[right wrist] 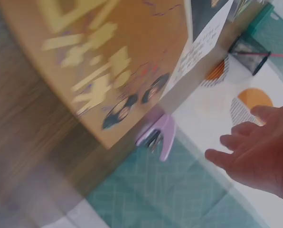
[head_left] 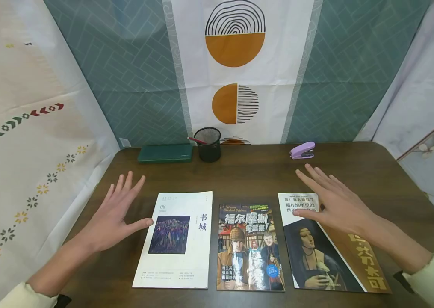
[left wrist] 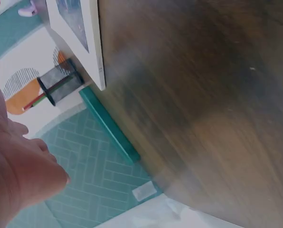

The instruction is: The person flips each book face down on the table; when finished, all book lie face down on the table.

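Note:
Three magazines lie side by side on a dark wooden table [head_left: 247, 175]. The left one is a white magazine [head_left: 197, 265] with a dark picture. In the middle is a comic-style magazine [head_left: 249, 256] with a man in a deerstalker. On the right, a brown and white magazine [head_left: 317, 261] bears a painted portrait. My left hand [head_left: 114, 218] spreads its fingers beside the white magazine, thumb over its left edge in the head view. Fingers spread, my right hand [head_left: 340, 205] overlaps the upper part of the portrait magazine. Both hands hold nothing.
Along the back edge stand a green case [head_left: 165, 154], a black mesh pen cup [head_left: 209, 147] with a red pencil in it, and a purple stapler [head_left: 302, 150]. Patterned cloth [head_left: 132, 85] hangs behind the table, with white cloth [head_left: 20, 171] at the left.

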Action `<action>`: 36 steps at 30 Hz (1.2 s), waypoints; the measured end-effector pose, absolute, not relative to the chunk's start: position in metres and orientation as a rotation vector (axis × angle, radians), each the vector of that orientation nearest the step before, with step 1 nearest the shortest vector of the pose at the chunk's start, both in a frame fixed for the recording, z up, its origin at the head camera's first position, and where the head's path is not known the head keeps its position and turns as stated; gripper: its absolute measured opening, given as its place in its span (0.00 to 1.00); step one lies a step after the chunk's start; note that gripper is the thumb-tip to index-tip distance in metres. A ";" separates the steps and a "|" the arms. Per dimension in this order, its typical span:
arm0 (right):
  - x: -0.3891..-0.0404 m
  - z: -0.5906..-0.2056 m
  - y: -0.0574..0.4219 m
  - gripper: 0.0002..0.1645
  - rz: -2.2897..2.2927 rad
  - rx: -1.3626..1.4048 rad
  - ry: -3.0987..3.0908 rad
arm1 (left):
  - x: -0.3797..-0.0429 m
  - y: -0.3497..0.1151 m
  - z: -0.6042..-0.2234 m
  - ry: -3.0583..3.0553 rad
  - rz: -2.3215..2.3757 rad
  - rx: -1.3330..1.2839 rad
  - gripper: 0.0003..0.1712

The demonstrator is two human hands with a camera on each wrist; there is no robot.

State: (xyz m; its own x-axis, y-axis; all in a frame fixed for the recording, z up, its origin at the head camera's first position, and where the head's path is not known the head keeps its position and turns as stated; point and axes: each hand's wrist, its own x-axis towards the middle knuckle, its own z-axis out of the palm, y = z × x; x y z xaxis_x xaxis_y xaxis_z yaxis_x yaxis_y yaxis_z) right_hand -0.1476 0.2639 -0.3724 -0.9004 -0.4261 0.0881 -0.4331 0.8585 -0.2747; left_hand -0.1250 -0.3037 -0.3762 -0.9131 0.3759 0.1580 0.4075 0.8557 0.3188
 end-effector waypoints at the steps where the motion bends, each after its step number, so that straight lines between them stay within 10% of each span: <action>1: -0.150 -0.372 0.259 0.66 0.475 0.710 -3.008 | -0.124 -0.306 -0.376 -2.935 -0.579 -0.630 0.65; 36: -0.230 -0.406 0.077 0.55 1.083 1.532 -3.008 | -0.038 -0.314 -0.426 -2.977 -1.087 -0.892 0.88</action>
